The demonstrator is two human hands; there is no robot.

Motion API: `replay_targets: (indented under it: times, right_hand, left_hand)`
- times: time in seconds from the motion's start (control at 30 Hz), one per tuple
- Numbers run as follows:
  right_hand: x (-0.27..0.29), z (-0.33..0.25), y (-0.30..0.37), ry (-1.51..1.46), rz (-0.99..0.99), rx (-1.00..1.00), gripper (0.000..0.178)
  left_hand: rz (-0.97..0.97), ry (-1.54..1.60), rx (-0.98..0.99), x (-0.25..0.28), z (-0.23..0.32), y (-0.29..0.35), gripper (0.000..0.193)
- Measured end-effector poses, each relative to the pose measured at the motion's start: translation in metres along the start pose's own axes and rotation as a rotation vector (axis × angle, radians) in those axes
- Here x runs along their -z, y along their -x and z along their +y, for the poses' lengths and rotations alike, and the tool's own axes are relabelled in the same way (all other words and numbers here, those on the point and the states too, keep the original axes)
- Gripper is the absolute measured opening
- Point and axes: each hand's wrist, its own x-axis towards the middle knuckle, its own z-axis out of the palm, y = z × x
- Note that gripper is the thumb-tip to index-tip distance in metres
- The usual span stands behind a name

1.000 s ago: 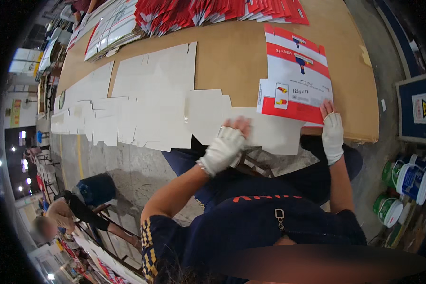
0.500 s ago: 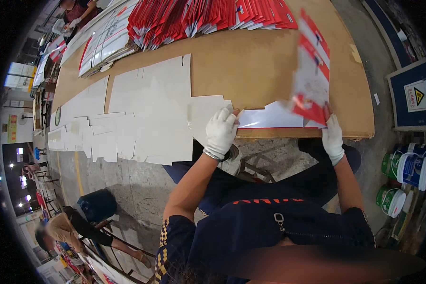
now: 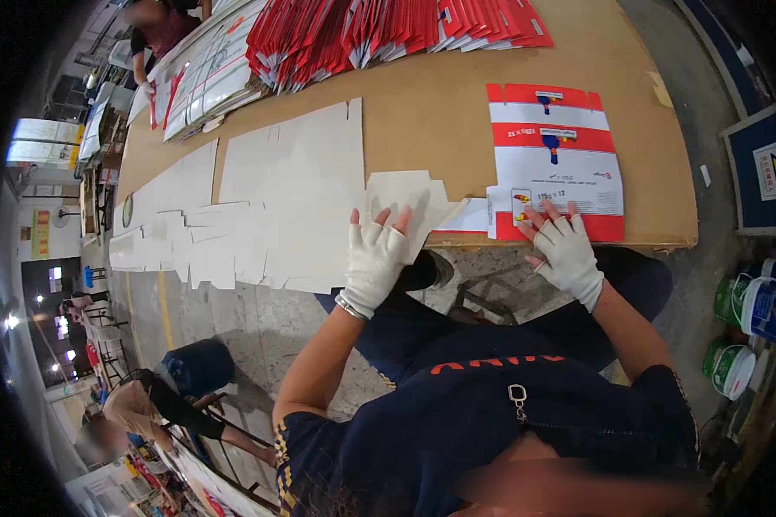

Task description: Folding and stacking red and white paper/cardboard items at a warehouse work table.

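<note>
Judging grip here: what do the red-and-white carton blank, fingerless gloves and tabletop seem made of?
Carton blank: likely thin paperboard, smooth printed face, slits in its top edge. Fingerless gloves: probably knitted fabric, matte white, close-fitting. Tabletop: perhaps cardboard, plain brown, fairly dull; fibreboard is possible.

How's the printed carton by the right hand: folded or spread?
Spread: the printed carton lies flat, its red and white bands facing up, right hand over its near edge.
</note>
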Motion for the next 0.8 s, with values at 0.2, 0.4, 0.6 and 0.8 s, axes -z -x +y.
replay_targets:
  times: [0.2,0.4,0.6,0.8]
  right_hand:
    - [-0.007,0.001,0.004,-0.035,0.058,-0.062,0.061]
    - [-0.014,0.002,0.005,-0.014,0.096,-0.037,0.058]
    - [0.002,0.011,-0.004,0.113,0.029,0.038,0.057]
    - [-0.003,0.017,-0.007,0.181,0.132,0.064,0.051]
  left_hand:
    - [0.717,1.387,0.528,-0.010,0.019,-0.036,0.119]
    - [0.718,1.499,0.706,-0.041,0.046,-0.064,0.026]
    - [0.488,0.757,0.251,-0.050,0.048,-0.075,0.052]
    - [0.166,0.357,-0.255,-0.033,0.055,-0.079,0.075]
